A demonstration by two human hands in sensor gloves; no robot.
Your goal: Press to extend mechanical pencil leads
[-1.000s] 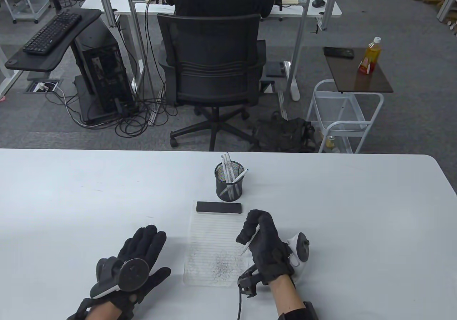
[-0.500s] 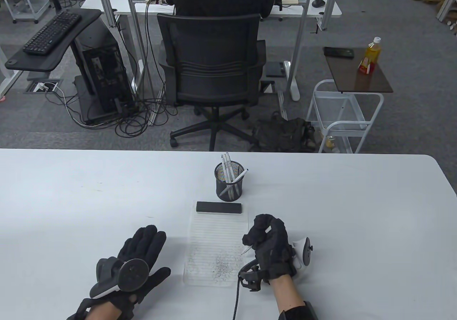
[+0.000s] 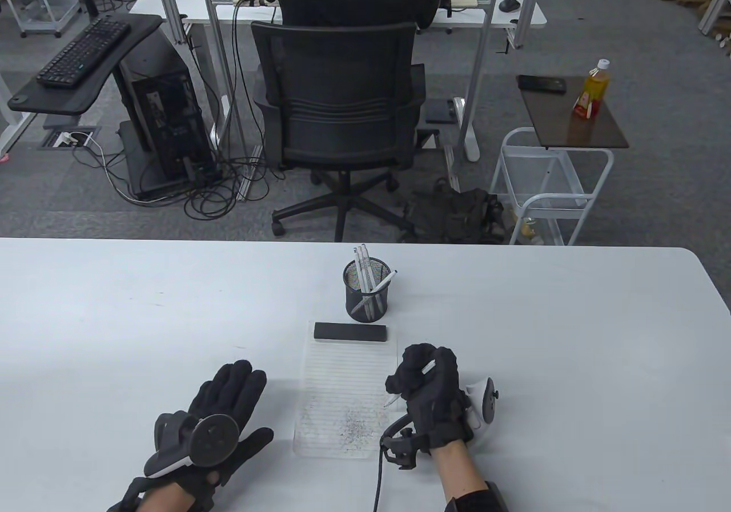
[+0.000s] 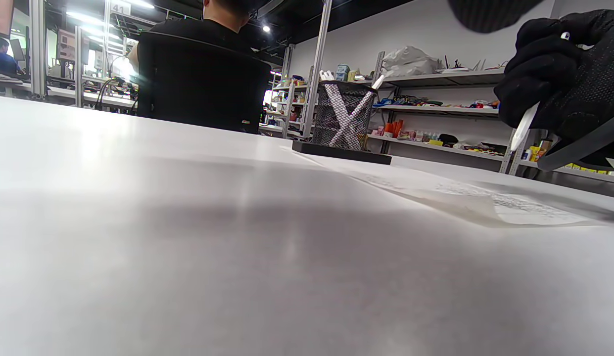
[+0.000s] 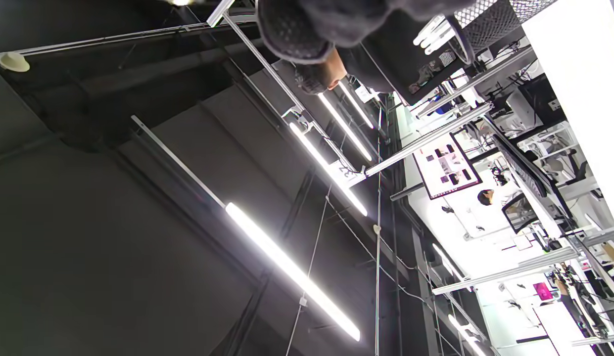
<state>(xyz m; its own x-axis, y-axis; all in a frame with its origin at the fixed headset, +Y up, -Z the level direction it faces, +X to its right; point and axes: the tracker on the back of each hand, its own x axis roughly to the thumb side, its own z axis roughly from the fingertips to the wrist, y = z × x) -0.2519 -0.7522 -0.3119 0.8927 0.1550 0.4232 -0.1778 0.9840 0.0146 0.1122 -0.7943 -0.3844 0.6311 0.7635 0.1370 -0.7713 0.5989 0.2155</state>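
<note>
My right hand (image 3: 425, 383) grips a white mechanical pencil (image 3: 393, 400) in a closed fist. The pencil's tip points down over the right edge of the lined paper (image 3: 342, 386), and its top end (image 3: 428, 367) shows between the fingers. The pencil also shows in the left wrist view (image 4: 523, 127), held in the dark glove (image 4: 559, 74). My left hand (image 3: 225, 400) lies flat and empty on the table, left of the paper, fingers spread. A black mesh cup (image 3: 366, 298) with several white pencils (image 3: 363, 266) stands behind the paper.
A black bar (image 3: 350, 332) lies across the paper's top edge. Grey scribbles (image 3: 354, 426) mark the paper's lower part. The white table (image 3: 571, 335) stretches wide on both sides. The right wrist view looks up at the ceiling lights.
My right hand has curled from a looser pinch into a fist around the pencil and rolled so its tracker faces right. The left hand has not moved.
</note>
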